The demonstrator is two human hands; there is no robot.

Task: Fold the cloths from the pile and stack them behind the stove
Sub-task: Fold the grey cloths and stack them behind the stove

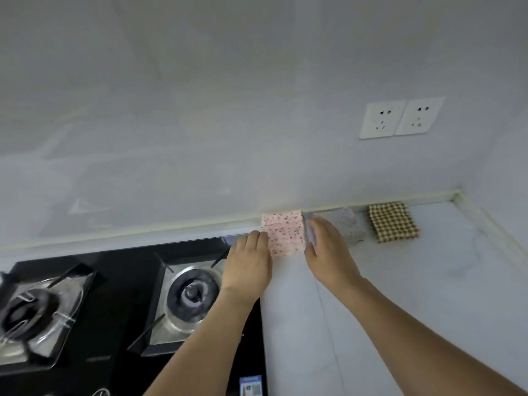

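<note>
Right now I am seeing the pink speckled cloth (pixel 285 232) lying folded at frame centre, against the wall's foot beside the stove (pixel 114 304). My left hand (pixel 248 265) is touching its left edge with fingers together, while my right hand (pixel 328 250) is lying flat, fingers straight, along its right edge, partly covering a grey cloth (pixel 350 227). Further right, a checked cloth (pixel 393 222) is lying folded.

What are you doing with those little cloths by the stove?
A person is setting a folded pink speckled cloth against the wall, at the stove's back right corner. The left hand and right hand flank it, fingers at its edges. A grey folded cloth and a brown checked cloth lie further right on the counter.
</note>
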